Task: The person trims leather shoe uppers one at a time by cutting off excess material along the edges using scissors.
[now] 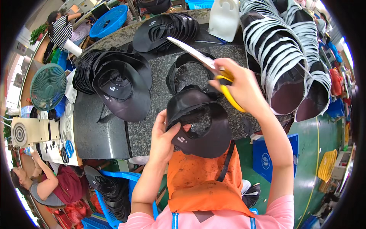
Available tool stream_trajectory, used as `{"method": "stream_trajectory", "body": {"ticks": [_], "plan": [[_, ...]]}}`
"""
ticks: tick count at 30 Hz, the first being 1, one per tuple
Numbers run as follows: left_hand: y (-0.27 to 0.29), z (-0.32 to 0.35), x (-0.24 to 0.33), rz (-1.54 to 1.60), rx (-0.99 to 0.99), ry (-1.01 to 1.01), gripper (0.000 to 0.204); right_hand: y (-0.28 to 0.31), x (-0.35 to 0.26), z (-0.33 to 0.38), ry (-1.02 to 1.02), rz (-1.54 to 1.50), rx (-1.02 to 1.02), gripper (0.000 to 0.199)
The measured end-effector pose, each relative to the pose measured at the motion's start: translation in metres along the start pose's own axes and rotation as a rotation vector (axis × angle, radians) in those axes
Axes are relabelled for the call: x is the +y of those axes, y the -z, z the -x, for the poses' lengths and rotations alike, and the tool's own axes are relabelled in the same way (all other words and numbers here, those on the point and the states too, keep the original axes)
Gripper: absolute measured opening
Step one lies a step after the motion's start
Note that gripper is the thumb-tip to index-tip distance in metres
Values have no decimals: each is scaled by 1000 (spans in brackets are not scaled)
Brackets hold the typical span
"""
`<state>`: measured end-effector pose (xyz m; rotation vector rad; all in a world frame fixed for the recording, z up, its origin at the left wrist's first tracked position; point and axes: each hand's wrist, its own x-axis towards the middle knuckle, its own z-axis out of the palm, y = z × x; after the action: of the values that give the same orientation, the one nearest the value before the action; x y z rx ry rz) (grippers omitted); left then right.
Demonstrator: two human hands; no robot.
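Left hand: I see the left hand (162,133) pinching a black piece (206,147), with the thumb upon the front and a fingertip visible through the opening.
Black piece: it is curved, with a big opening and small pale marks, and it is held at the near edge of the table, above the lap.
Right hand: the right hand (240,82) grasps scissors (196,54) by their yellow handles; the blades point to the far left, away from the held piece.
Strap: one narrow dark strap (227,162) lies over the orange apron (206,200); I cannot tell if it belongs to the piece.
Just beyond: a loose black piece (172,72) rests on the speckled table (143,139), partly hidden behind the held one.
Left stack: many similar pieces (129,101) lean together on the table.
Far side: I find another black stack (146,36), and to its right a white jug (221,23).
Right side: tall rows of black shapes with white edges (274,49) stand close together.
Left surroundings: a green fan (47,87) is there, and nearer, a seated co-worker (53,185).
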<state>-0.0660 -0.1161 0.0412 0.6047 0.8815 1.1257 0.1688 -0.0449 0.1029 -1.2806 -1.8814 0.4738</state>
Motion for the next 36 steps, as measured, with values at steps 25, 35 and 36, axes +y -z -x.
{"method": "stream_trajectory", "body": {"ticks": [25, 35, 36], "plan": [[19, 38, 9, -48, 126, 23, 44, -3, 63, 6, -5, 354, 233, 29], [4, 10, -23, 17, 44, 147, 39, 22, -35, 140, -132, 91, -441, 41], [2, 11, -25, 67, 43, 140, 35, 20, -36, 140, -147, 92, -437, 41]]}}
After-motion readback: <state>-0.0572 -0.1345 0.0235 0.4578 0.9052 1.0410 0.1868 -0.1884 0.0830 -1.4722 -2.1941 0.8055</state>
